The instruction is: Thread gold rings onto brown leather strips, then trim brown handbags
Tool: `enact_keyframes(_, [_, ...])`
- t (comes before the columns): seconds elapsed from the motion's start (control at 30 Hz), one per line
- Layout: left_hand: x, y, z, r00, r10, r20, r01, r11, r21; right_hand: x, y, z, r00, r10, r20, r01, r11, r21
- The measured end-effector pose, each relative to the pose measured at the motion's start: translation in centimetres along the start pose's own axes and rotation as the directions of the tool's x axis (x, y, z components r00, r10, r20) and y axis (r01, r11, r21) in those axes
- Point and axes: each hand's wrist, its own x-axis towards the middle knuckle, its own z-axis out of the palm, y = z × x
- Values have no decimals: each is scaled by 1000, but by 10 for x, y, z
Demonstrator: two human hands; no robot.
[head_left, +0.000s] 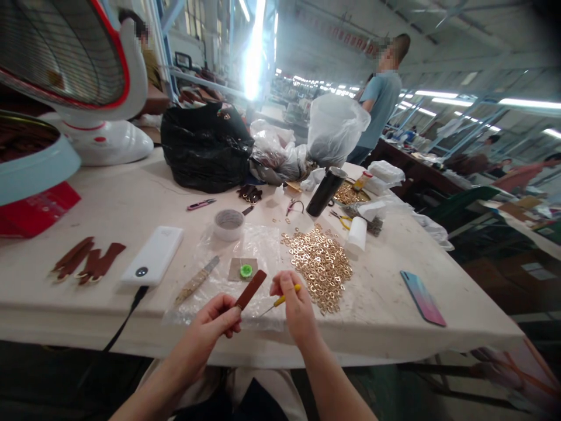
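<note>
Near the table's front edge my left hand (221, 316) pinches the lower end of a brown leather strap (251, 289), which tilts up to the right. My right hand (294, 301) is closed around the yellow handle of an awl (284, 298); its thin metal tip points down and left, apart from the strap. Just right of that hand lies a spread pile of small gold metal rings (322, 266). Behind the strap, a bright green round piece (246, 271) rests on a grey-brown square (236, 276). A knife with a wrapped handle (198, 280) lies to the left on clear plastic.
Brown straps with gold rings (90, 260), a white power bank (153, 257) with a black cable, and a tape roll (229, 224) lie leftward. A phone (422, 297) is at right. Behind stand a black cylinder (326, 192), a black bag (205, 149) and a fan (105, 140). A person (381, 99) stands beyond.
</note>
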Motion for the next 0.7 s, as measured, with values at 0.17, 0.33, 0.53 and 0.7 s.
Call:
enact_keyframes(0.17, [11, 3, -14, 996, -4, -85, -7, 992, -125, 34, 6, -4, 992, 35, -120, -14, 985, 170])
enact_keyframes(0.33, [15, 4, -23, 990, -14, -141, -16, 977, -212, 51, 20, 19, 989, -65, -130, 70, 997, 35])
enact_keyframes(0.53, [13, 1, -22, 977, -24, -214, -19, 980, -200, 58, 37, 28, 990, -82, -118, 76, 995, -59])
enact_keyframes(0.7, [15, -3, -21, 981, -21, -191, -15, 983, -185, 58, 36, 25, 986, -103, -130, 93, 993, -77])
